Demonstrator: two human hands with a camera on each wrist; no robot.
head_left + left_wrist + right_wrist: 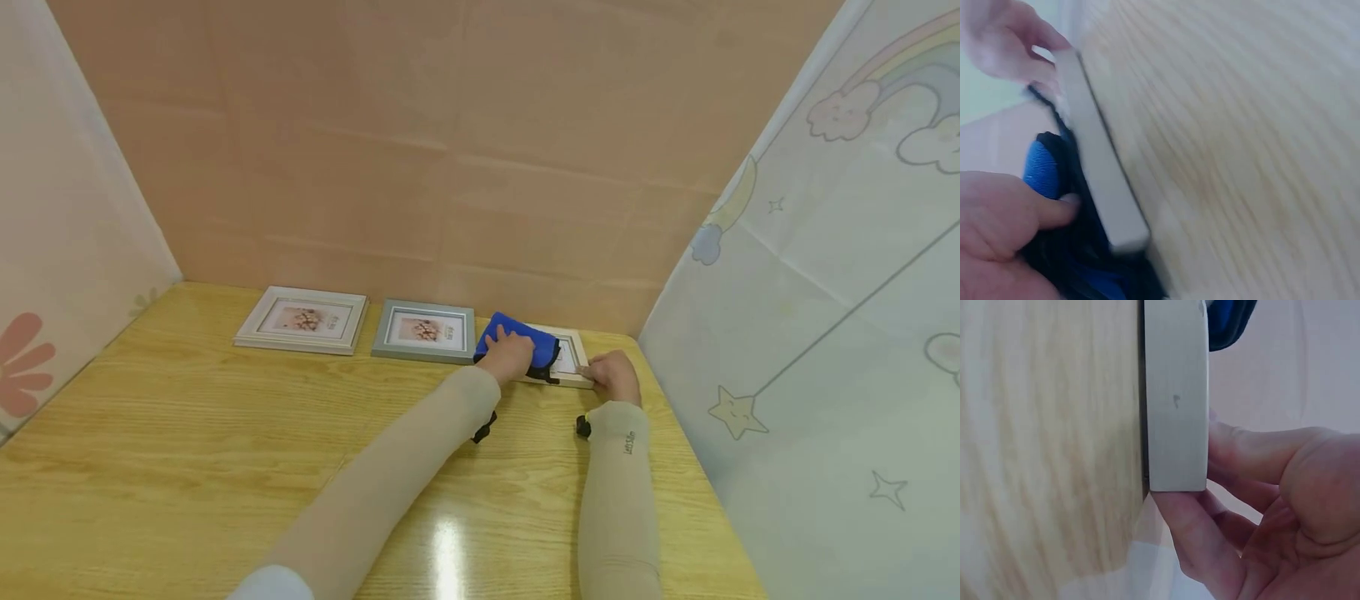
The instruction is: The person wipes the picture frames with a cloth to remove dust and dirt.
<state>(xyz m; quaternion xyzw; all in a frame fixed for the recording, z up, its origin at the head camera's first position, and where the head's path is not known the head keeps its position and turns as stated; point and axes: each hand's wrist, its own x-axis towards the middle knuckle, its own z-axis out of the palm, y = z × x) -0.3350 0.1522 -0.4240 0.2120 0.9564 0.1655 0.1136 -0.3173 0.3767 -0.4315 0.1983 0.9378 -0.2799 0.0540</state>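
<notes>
At the right end of the table lies a cream picture frame (pixel 576 354). Over its left part is a blue cloth (pixel 517 327) with black trim and a dark strap end. My left hand (pixel 510 354) holds the cloth against the frame, its fingers over the top. In the left wrist view the thumb (pixel 1057 212) bears on the dark edge of the cloth, beside the frame's side (pixel 1100 156). My right hand (pixel 615 375) grips the frame's front right corner; in the right wrist view thumb and fingers sit around the frame's end (pixel 1177 425).
Left of the cream frame lie a grey picture frame (pixel 380 337) and a white picture frame (pixel 251 329), both face up along the back of the wooden table (pixel 225 450). An orange-brown backdrop (pixel 375 167) rises behind, and a patterned sheet (pixel 810 333) hangs at the right.
</notes>
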